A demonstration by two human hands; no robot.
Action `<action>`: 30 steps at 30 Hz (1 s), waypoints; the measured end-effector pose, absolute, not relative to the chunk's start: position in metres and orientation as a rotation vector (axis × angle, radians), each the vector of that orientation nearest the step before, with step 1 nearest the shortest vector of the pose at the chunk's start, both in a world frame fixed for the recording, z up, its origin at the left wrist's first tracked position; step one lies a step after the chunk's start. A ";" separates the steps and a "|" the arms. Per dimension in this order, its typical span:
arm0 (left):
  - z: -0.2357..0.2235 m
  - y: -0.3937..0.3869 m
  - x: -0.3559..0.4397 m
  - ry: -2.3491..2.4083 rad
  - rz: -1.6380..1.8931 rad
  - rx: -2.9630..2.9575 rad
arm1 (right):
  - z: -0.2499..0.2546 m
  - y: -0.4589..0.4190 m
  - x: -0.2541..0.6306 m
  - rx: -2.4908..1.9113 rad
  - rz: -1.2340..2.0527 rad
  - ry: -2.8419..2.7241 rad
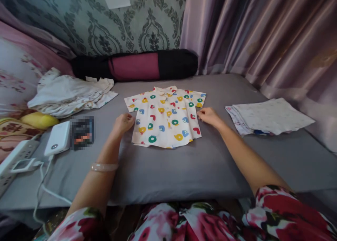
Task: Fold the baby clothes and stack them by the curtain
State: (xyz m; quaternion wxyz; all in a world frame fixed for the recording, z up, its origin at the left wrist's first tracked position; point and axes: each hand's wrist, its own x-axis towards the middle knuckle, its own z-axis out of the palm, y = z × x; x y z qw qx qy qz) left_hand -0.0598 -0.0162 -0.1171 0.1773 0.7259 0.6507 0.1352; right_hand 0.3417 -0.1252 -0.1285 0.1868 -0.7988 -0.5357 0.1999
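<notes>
A small short-sleeved shirt (168, 119), white with red, green, blue and yellow letter-like prints, lies spread face up with its collar away from me. My left hand (124, 123) is closed at the shirt's left side, just below the sleeve, fingertips at the edge of the cloth. On the opposite side my right hand (210, 116) pinches the edge under the other sleeve. What lies between the fingertips is only partly visible. A pale bangle (104, 167) circles my left forearm.
Folded clothes (273, 116) lie at the right, and a loose heap of white clothes (68, 93) at the back left. A white power bank (58, 138), a blurred-out item (82, 132) and a power strip (18, 158) with cables sit left. A black-and-maroon bolster (134, 66) lines the back.
</notes>
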 end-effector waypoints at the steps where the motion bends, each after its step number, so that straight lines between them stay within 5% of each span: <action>1: -0.115 -0.027 -0.064 1.846 0.353 2.032 | -0.128 -0.136 0.338 -2.304 0.550 -1.540; 11: -0.107 -0.103 -0.057 1.878 0.372 1.863 | -0.115 -0.194 0.294 -2.463 0.358 -1.629; 30: -0.124 -0.106 -0.073 1.792 0.562 1.730 | -0.115 -0.209 0.307 -2.200 0.627 -1.656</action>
